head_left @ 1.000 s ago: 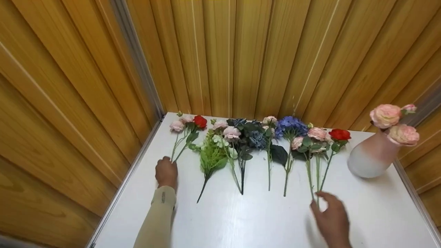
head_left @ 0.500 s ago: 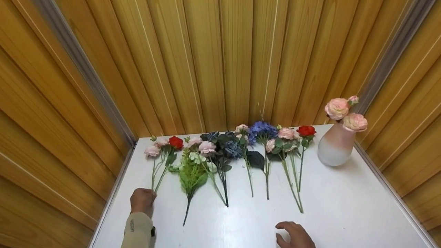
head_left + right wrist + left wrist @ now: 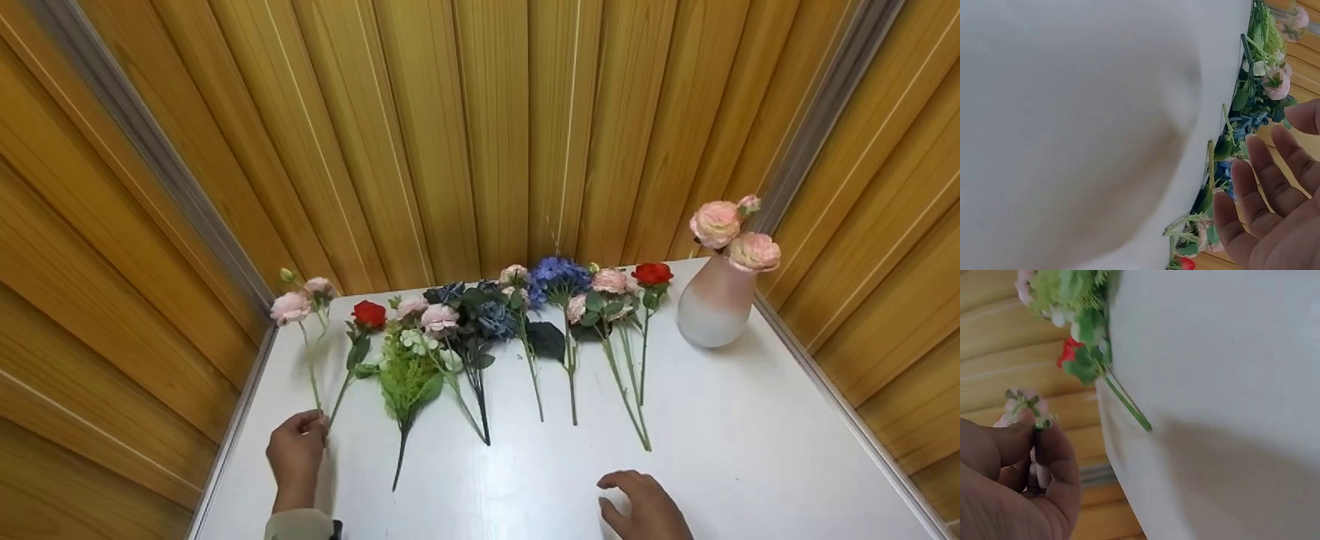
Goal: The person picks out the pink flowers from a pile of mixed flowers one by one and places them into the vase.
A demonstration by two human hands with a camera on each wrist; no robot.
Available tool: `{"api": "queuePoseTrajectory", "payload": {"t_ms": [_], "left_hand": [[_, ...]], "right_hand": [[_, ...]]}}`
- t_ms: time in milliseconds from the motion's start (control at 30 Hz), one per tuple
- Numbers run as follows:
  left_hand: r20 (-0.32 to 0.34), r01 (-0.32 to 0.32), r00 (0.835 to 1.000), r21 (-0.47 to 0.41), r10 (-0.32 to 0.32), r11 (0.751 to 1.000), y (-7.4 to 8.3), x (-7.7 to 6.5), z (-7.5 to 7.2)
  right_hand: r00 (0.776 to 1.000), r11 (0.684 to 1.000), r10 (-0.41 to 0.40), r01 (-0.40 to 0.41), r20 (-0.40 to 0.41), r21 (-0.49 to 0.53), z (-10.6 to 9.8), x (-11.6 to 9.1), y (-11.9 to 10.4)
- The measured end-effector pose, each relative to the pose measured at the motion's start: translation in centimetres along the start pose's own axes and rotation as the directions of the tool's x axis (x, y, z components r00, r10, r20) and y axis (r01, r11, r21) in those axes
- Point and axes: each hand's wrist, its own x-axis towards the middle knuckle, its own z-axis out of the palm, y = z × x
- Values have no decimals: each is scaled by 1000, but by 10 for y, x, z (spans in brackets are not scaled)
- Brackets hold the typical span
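At the table's left side my left hand (image 3: 298, 450) pinches the stem of a pale pink flower (image 3: 291, 307), which stands tilted up off the table. In the left wrist view the thumb and fingers (image 3: 1061, 461) close on its green stem end. Just right of it a red flower (image 3: 369, 313) lies on the table, its stem end near the hand. My right hand (image 3: 643, 504) hovers over the front of the table with fingers loosely bent and nothing in them. The right wrist view shows its spread fingers (image 3: 1261, 191), apart from any flower.
A row of artificial flowers lies along the back: green foliage (image 3: 409, 382), dark blue flowers (image 3: 495, 319), a blue-purple hydrangea (image 3: 559, 279), pink flowers (image 3: 609, 281) and a red one (image 3: 652, 274). A pink-and-white vase (image 3: 716, 304) holding pink blooms stands at right. Wood-panelled walls enclose the white table (image 3: 525, 480).
My left hand has lifted the pale pink flower away from the red one beside it. My right hand has let go of the stems at right and drawn back toward the front.
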Motion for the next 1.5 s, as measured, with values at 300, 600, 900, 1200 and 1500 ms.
{"api": "queuePoseTrajectory", "payload": {"t_ms": [300,600,900,1200,1500], "left_hand": [[266,-63,946,-410,186,910,64,-108,110],[512,-103,794,-415,326,904,80,-194,180],[631,-125,701,-347,331,929,86,-213,195],[663,-154,644,-376,381,914,84,-207,193],[707,-179,647,-223,285,958,95,-209,201]], "right_hand": [[997,994,-21,29,-70,107,-31,24,-57],[994,934,-75,99,-80,344,-42,47,-102],[997,848,-71,59,3,526,-52,40,-90],[986,731,-149,64,68,679,-62,43,-84],[932,865,-55,224,-358,449,-112,51,-81]]}}
